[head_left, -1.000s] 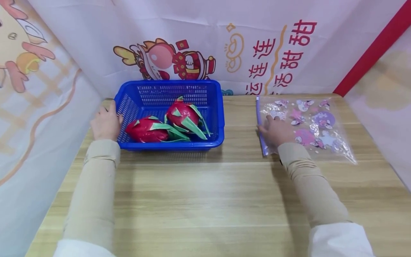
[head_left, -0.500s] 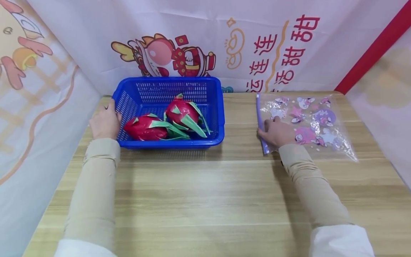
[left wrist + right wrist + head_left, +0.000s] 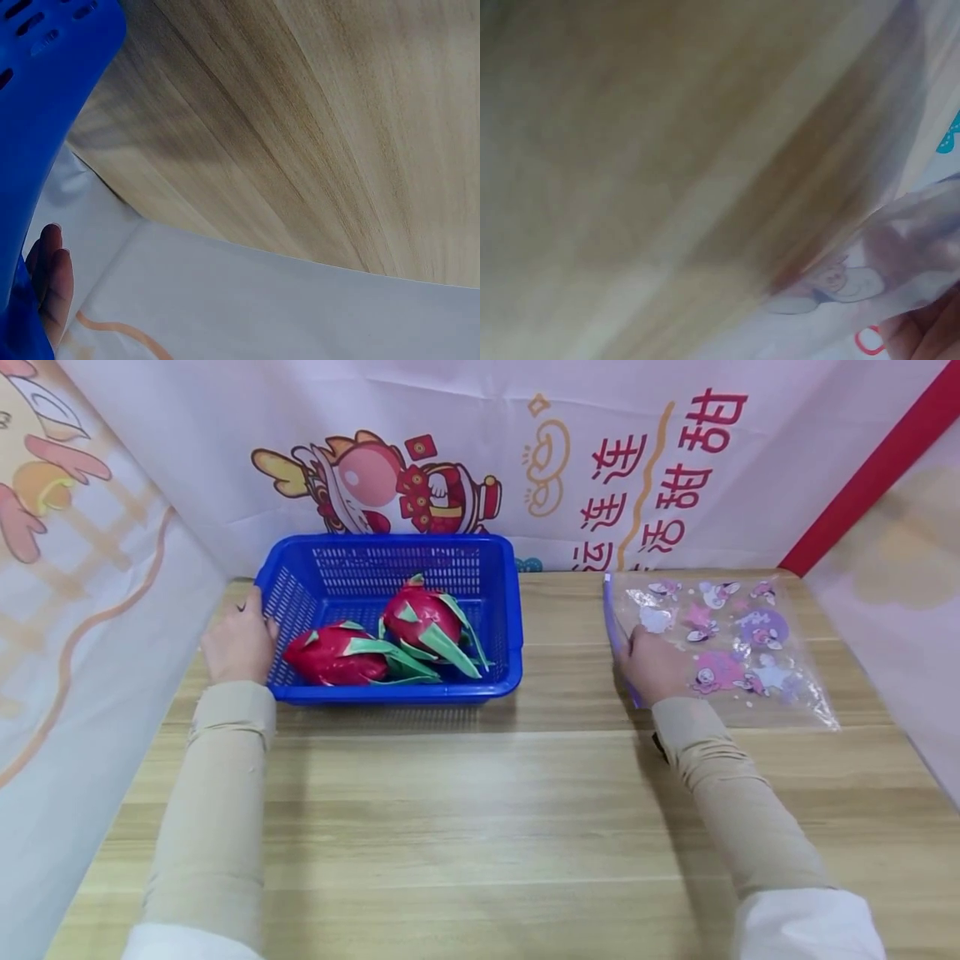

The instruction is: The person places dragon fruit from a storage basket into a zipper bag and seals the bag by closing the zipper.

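Note:
A blue plastic basket (image 3: 397,693) with slotted walls stands at the back left of the table. Two red dragon fruits, one on the left (image 3: 337,656) and one on the right (image 3: 423,617), lie inside it with their green leaves. My left hand (image 3: 238,647) grips the basket's left rim; fingers (image 3: 58,289) show beyond the blue wall in the left wrist view. On the right, my right hand (image 3: 656,664) pinches the purple zip edge of a clear printed zip bag (image 3: 765,627). That edge is bent and raised; the right wrist view shows the bag's film (image 3: 855,277) blurred.
The wooden table (image 3: 465,827) reaches from me to a white printed cloth (image 3: 555,393) at the back. More printed cloth (image 3: 90,635) closes off the left side. A red strip (image 3: 862,477) runs down the back right corner.
My right hand has closed on the bag's zip edge and lifted it, and the edge has shifted slightly right. My left hand stays at the basket. The head view has tilted slightly.

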The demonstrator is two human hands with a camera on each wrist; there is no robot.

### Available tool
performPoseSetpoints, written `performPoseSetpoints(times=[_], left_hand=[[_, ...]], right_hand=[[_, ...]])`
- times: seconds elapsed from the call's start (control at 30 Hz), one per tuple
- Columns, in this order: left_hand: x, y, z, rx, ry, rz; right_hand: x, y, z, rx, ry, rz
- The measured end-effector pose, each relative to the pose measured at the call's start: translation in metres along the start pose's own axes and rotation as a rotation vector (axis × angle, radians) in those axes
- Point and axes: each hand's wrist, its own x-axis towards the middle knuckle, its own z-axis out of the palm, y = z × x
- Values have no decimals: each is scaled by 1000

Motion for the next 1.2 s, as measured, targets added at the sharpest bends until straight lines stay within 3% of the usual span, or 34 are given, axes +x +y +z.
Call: performPoseSetpoints(times=[0.13,0.37,0.63,0.8,0.97,1.2], left_hand=[[1,1,0,-2,-1,-5],[1,1,-3,10,-30,-14],[1,2,-2,9,-47,-23],[1,3,-3,10,-58,-25],[-1,3,-4,13,-59,-23],[1,3,-2,22,-72,-21]], right_hand=[[-1,-3,-6,-56,27,52],[-7,-10,-11,-173,171,-109],[-13,-17,-11,-229,307,-106],[-15,-19,-9,-197,408,-111],[-17,-20,-10,-165,393,-116],[-18,-16,-19,-163,265,-66]])
